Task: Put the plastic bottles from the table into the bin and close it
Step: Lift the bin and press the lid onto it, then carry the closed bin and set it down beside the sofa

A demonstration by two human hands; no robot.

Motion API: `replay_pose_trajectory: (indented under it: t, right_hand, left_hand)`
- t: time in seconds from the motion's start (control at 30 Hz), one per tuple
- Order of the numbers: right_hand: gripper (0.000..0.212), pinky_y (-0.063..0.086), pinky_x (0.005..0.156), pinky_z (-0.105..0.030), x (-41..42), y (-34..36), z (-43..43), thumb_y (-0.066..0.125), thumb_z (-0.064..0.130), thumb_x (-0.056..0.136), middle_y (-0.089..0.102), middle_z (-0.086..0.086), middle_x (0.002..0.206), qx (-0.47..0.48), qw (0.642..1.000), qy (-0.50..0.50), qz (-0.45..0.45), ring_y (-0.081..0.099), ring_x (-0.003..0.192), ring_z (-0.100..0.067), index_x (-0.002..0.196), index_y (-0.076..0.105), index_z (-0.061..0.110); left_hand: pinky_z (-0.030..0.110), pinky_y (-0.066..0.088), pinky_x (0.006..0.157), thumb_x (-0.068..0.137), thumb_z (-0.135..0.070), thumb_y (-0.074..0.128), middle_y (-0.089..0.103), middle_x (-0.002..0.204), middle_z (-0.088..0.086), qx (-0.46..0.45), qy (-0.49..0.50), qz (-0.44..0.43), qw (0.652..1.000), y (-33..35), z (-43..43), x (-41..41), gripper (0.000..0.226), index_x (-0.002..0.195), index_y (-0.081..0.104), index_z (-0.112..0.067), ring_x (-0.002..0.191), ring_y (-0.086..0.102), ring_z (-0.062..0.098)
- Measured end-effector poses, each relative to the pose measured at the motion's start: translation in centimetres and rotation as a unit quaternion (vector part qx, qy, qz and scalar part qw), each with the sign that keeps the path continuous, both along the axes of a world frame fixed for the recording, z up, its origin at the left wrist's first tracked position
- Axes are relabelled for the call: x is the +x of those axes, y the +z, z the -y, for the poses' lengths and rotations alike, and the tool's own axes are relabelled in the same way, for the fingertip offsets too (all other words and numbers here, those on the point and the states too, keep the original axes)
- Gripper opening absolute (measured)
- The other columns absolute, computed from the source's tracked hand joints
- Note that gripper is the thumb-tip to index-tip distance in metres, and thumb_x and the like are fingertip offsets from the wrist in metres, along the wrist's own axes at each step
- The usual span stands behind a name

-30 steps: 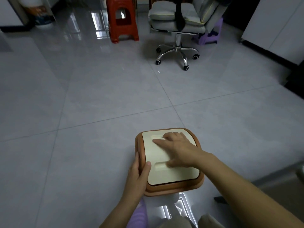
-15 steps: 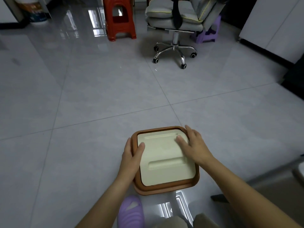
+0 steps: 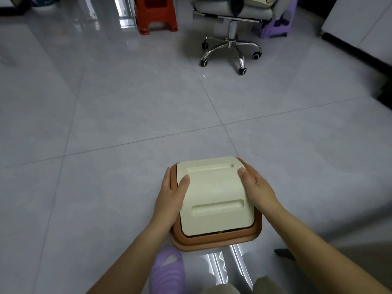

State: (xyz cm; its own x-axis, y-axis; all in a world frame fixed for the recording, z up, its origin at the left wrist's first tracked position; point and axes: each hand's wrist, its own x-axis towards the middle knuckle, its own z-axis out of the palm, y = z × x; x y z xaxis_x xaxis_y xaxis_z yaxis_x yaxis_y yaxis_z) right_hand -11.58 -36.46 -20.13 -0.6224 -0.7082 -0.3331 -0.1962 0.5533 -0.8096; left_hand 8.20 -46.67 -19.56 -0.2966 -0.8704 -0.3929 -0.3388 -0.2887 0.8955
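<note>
A brown bin (image 3: 216, 241) stands on the grey tiled floor just in front of me, covered by a cream lid (image 3: 214, 194) with two long grooves. The lid sits slightly raised at its near edge, where a dark gap shows something colourful inside. My left hand (image 3: 171, 196) grips the bin's left rim, thumb on top of the lid. My right hand (image 3: 256, 187) presses against the right side, thumb on the lid's edge. No plastic bottles are visible outside the bin.
My foot in a purple slipper (image 3: 167, 270) is beside the bin's near left corner. Farther off stand a grey office chair (image 3: 231, 39) on castors, a red plastic stool (image 3: 156, 15) and a small purple stool (image 3: 277, 26). White cabinets (image 3: 360, 22) line the right wall.
My right hand slid off the top of the lid to its right edge. My left hand shifted forward along the left rim. The view moved closer over the bin.
</note>
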Motion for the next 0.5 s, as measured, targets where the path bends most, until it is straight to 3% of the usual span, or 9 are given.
replay_pose_trajectory:
  t: [0.07, 0.17, 0.3, 0.37, 0.5]
  right_hand:
    - [0.057, 0.035, 0.105, -0.041, 0.1, -0.1, -0.1, 0.030, 0.068, 0.083, 0.050, 0.009, 0.141, -0.007, 1.000, 0.000, -0.010, 0.046, 0.127, -0.020, 0.135, 0.039, 0.046]
    - [0.051, 0.035, 0.105, -0.040, 0.1, 0.0, 0.2, 0.030, 0.063, 0.086, 0.052, 0.010, 0.139, -0.019, 0.999, -0.005, -0.026, 0.047, 0.127, -0.020, 0.133, 0.041, 0.048]
    - [0.054, 0.037, 0.105, -0.041, 0.4, 0.6, 0.1, 0.028, 0.065, 0.083, 0.054, 0.010, 0.137, -0.020, 0.999, -0.005, -0.035, 0.048, 0.125, -0.020, 0.133, 0.041, 0.048]
    - [0.058, 0.039, 0.104, -0.044, 0.5, 0.9, 0.1, 0.026, 0.070, 0.081, 0.055, 0.008, 0.136, -0.011, 0.999, 0.000, -0.040, 0.049, 0.124, -0.021, 0.133, 0.040, 0.049]
    - [0.079, 0.040, 0.101, -0.051, 0.4, 2.1, 0.2, 0.014, 0.083, 0.073, 0.057, 0.000, 0.132, 0.108, 0.991, 0.027, -0.073, 0.051, 0.120, -0.028, 0.133, 0.042, 0.040]
  left_hand:
    - [0.024, 0.032, 0.096, 0.091, -0.043, 0.051, 0.038, 0.125, -0.023, -0.015, 0.002, 0.006, 1.000, 0.1, -0.2, -0.2, 0.062, 0.146, 0.024, -0.034, 0.117, 0.042, 0.005]
    - [0.025, 0.032, 0.094, 0.091, -0.044, 0.050, 0.038, 0.121, -0.024, -0.034, 0.019, 0.014, 0.999, -0.4, -0.3, -0.6, 0.059, 0.145, 0.026, -0.036, 0.111, 0.040, 0.001]
    - [0.026, 0.034, 0.096, 0.090, -0.048, 0.048, 0.041, 0.126, -0.023, -0.043, 0.016, 0.034, 0.998, -0.2, -0.5, -0.7, 0.060, 0.145, 0.026, -0.038, 0.115, 0.044, 0.004]
    - [0.029, 0.034, 0.099, 0.090, -0.053, 0.046, 0.043, 0.139, -0.019, -0.049, 0.006, 0.053, 0.997, 0.0, -0.5, -0.5, 0.061, 0.145, 0.025, -0.038, 0.125, 0.045, 0.010]
    - [0.041, 0.036, 0.108, 0.075, -0.076, 0.029, 0.040, 0.149, -0.007, -0.041, -0.064, 0.135, 0.988, 0.9, 0.0, 0.3, 0.076, 0.144, 0.018, -0.045, 0.132, 0.045, 0.023]
